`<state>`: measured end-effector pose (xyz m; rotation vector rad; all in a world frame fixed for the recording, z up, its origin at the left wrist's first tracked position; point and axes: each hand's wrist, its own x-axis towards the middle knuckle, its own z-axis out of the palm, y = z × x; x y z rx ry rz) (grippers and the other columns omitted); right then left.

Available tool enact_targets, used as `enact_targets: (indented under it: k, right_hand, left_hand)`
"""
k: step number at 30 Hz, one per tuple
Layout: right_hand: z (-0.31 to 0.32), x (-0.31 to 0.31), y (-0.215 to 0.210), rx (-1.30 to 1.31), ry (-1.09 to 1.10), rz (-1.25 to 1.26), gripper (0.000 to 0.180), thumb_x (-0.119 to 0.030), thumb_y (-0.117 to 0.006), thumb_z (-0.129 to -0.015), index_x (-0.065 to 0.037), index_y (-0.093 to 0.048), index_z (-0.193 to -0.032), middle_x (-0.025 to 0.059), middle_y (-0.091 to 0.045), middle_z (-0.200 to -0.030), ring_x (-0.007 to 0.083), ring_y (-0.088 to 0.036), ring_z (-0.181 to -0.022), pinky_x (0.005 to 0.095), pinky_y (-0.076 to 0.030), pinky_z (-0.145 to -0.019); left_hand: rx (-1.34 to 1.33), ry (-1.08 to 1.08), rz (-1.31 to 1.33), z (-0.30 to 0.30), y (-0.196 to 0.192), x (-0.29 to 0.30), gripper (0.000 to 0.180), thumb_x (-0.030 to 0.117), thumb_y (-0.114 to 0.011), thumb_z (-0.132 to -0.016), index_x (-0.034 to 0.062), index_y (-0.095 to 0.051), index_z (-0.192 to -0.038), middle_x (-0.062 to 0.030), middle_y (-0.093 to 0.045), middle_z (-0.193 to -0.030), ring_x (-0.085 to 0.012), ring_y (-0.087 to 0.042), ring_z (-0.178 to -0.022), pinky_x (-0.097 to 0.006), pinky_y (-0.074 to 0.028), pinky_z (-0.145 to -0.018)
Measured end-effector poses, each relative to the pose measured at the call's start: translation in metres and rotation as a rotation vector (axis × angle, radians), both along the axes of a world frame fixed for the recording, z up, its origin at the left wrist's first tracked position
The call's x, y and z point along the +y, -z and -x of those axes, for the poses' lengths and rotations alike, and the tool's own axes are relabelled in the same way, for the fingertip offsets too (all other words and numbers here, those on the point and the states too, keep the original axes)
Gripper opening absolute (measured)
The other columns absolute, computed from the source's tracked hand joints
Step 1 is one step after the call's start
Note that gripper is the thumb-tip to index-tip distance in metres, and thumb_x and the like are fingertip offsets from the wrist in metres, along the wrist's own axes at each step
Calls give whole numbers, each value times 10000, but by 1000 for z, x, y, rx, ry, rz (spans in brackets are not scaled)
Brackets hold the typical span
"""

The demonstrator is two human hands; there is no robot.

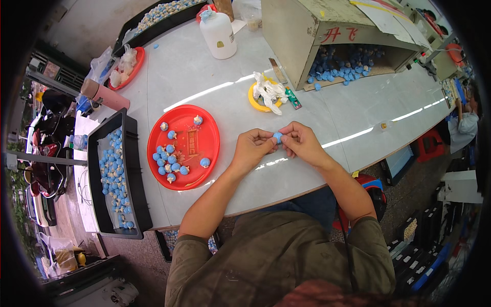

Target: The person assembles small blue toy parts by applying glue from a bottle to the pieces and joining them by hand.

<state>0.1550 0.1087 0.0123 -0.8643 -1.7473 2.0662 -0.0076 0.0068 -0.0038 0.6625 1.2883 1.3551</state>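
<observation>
Left hand (pixel 251 147) and right hand (pixel 303 142) met over the white tabletop (pixel 327 112), fingertips of both pinched onto one small blue piece (pixel 277 136), rounded and matte, held just above the glossy surface between the two thumbs. Remaining fingers curled in loosely on both sides.

To the left of the hands: round red plastic tray (pixel 184 147), smooth, shallow-rimmed, carrying a loose cluster of like blue pieces (pixel 169 159), several capped in cream or tan. Farther left, at the table edge: rectangular black bin (pixel 134 174), rigid-walled, lined with clear film and strewn with more blue pieces.

Beyond the hands: yellow ring (pixel 254 100), flat on the table, with a crumpled white cloth (pixel 270 92) draped over it; small green item touching the cloth on its right, kind not discernible.

At the far edge: white plastic bottle (pixel 219 35), upright, cylindrical, light-blue cap. Beside it, cardboard box (pixel 327 38), open-sided, worn, heaped inside with blue pieces, a few spilled at its mouth. Second, smaller red tray (pixel 134 69) at far left, holding pale lumps in clear wrap.

Another person (pixel 466 123) seated at the far right, well apart.
</observation>
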Motion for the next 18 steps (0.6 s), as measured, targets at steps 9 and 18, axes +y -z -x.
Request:
enact_targets:
  k: [9, 18]
  right_hand:
    - [2, -4, 5, -30, 27, -28, 137, -70, -561, -928, 6, -546, -1040, 58, -600, -757, 84, -551, -587, 221, -445, -507]
    - [8, -7, 3, -71, 77, -80, 119, -48, -553, -924, 23, -552, -1019, 62, -609, -765, 80, -560, -601, 225, -464, -517]
  left_hand:
    - [98, -7, -30, -4, 9, 0, 205, 39, -654, -890, -87, -614, -1046, -143, -675, -954, -175, -689, -836, -240, -576, -718]
    - [200, -8, -2, -7, 11, 0, 208, 45, -627, -907, -91, -611, -1063, -145, -683, -927, -158, -684, -817, -243, -567, -724]
